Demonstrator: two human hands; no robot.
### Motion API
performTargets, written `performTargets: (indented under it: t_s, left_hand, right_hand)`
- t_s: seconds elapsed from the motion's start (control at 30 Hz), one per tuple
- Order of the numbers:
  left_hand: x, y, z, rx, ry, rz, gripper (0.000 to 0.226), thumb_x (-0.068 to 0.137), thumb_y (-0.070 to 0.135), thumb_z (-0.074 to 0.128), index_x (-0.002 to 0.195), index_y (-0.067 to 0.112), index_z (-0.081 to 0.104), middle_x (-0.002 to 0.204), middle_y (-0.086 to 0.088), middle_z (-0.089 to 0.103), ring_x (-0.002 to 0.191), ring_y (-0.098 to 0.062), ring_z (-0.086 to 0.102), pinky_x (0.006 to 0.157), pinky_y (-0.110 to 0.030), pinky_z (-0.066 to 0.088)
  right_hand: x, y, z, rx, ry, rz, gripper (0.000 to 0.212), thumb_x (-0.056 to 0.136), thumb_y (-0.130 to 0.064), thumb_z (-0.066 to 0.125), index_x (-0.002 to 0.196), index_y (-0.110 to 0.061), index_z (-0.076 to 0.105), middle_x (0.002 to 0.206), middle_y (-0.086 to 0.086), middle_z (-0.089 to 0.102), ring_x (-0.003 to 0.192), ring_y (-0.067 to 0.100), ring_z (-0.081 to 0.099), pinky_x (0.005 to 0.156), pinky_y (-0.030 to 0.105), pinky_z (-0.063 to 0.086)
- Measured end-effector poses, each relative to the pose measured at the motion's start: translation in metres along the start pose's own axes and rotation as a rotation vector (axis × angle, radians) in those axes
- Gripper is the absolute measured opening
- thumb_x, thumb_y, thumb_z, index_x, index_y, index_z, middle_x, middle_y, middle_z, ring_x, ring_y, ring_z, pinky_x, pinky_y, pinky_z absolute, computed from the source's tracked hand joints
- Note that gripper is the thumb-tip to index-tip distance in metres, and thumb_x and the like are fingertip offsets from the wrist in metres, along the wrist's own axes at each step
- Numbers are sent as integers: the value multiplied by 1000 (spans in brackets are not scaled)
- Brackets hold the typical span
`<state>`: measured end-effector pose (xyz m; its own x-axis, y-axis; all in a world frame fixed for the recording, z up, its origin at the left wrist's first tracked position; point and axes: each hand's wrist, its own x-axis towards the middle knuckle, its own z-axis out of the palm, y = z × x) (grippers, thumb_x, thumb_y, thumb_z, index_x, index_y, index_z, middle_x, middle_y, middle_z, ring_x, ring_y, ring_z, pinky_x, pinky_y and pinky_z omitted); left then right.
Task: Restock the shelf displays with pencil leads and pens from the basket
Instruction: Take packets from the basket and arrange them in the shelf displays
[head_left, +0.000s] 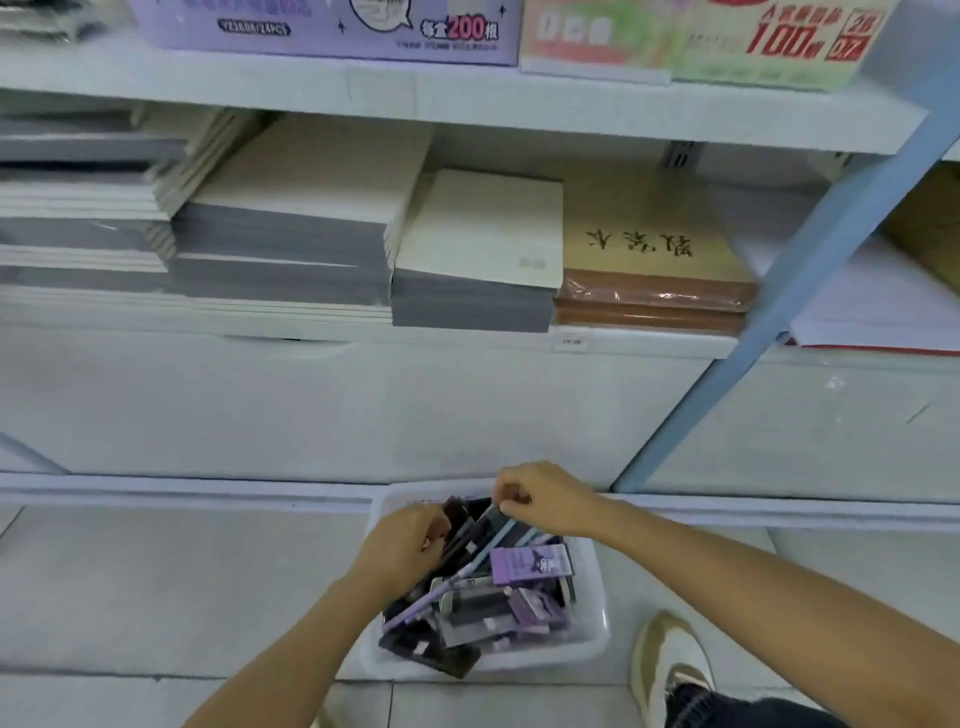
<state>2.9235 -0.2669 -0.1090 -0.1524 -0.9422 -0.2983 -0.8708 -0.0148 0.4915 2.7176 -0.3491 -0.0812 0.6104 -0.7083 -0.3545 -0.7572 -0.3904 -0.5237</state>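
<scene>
Basket (589, 642) on the floor (156, 597), heaped with pens (413, 607) and lead packs (530, 564); at its far end, left hand (400, 545) grip curls round lead packs, right hand (545, 499) grip pinches a slim pack (488, 519); restocking likely barely begun.

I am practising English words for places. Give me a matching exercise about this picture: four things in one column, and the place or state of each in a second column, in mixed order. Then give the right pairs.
Things
1. white basket
2. purple box
3. brown notebook stack
4. dark pack

Places or states
A. on the middle shelf, at the right end of the row
B. standing on the floor
C. inside the basket, by its right wall
D. pinched at its top end by the right hand

Pairs: 1-B, 2-C, 3-A, 4-D
</scene>
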Motion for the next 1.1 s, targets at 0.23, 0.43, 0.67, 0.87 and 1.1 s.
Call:
performTargets:
  t_s: [0.23, 0.43, 0.67, 0.87, 1.1]
  left_hand:
    - [-5, -35, 68, -68, -30, -30, 47, 84, 29, 69, 128, 20, 54, 122, -1, 48, 109, -18, 51, 88, -21, 41]
    - [-2, -40, 80, -99, 91, -17, 35, 86, 24, 70, 118, 21, 57, 113, 1, 50, 100, -16, 52, 80, -21, 45]
    - [1, -8, 59, -639, 46, 14, 32, 87, 42, 67, 115, 29, 59, 109, 12, 58, 98, -1, 57, 79, -10, 44]
    - [3, 3, 43, -840, -119, -64, 11, 101, 15, 48, 97, 13, 58, 76, -1, 59, 66, -14, 54, 68, -27, 50]
    - [-14, -49, 41, -1037, -27, -390, 22, 100, 11, 49, 95, 1, 67, 77, -13, 66, 66, -21, 60, 62, -24, 54]
  right_hand:
    - [-17, 52, 91, 38, -469, 97, 58, 79, -45, 74, 125, -18, 51, 120, 3, 52, 106, 20, 49, 92, 31, 43]
    - [-17, 61, 93, 72, -229, 4, 41, 83, -48, 69, 113, -20, 64, 104, 1, 60, 92, 14, 53, 84, 31, 45]
    - [3, 34, 44, 862, 231, 168, 22, 90, -32, 65, 103, -14, 68, 96, -1, 73, 91, 11, 69, 80, 21, 54]
    - [10, 4, 59, 1182, 160, 149, 42, 89, -40, 59, 111, -4, 61, 92, 8, 72, 85, 22, 71, 73, 27, 57]
    - [8, 42, 111, 77, -66, 42, 39, 87, -34, 68, 122, -20, 60, 120, -3, 58, 110, 12, 51, 96, 30, 43]
